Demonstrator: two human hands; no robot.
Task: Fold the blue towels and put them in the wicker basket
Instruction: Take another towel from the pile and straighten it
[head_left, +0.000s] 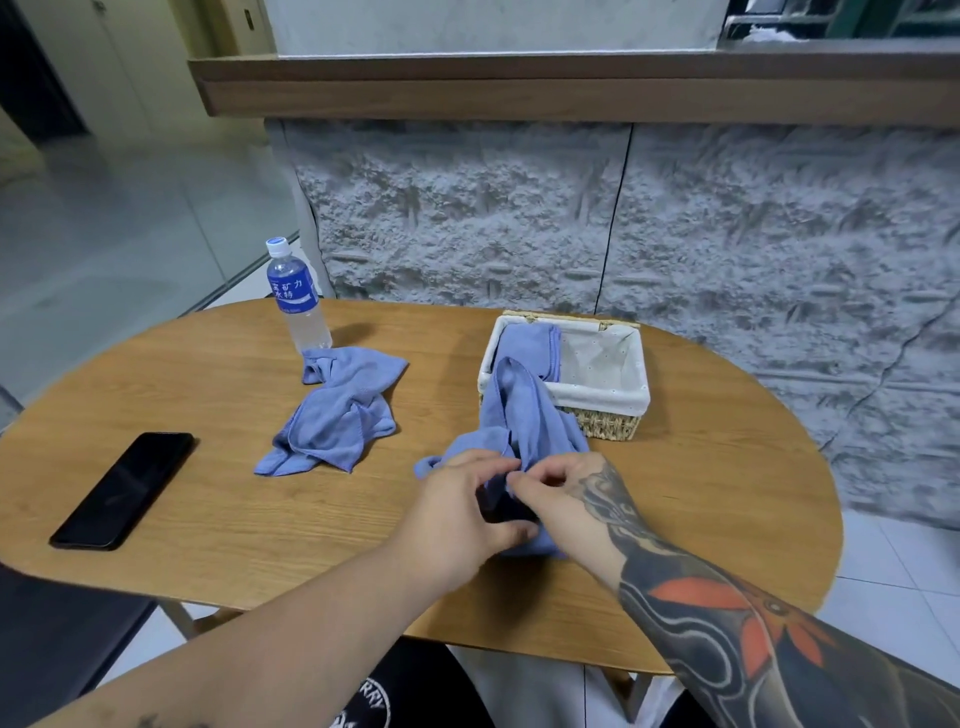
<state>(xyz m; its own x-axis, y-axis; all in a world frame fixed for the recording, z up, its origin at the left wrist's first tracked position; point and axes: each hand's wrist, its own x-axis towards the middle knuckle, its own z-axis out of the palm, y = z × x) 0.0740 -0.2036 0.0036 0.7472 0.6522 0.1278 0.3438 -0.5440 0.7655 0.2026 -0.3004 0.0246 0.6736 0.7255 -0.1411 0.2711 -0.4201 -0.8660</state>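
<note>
A blue towel (524, 410) lies bunched on the wooden table (218, 509) just in front of the wicker basket (608, 423), one end draped up against the basket's near left rim. My left hand (462, 514) and my right hand (566, 499) both pinch its near edge, fingers curled into the cloth. A folded blue towel (530, 345) sits inside the basket's white liner, on the left side. A second loose towel (340, 410) lies crumpled at mid-table, left of my hands.
A water bottle (296, 296) with a blue label stands behind the crumpled towel. A black phone (122, 491) lies flat near the table's left edge. A rough grey wall rises right behind the table. A dark chair seat shows at the lower left.
</note>
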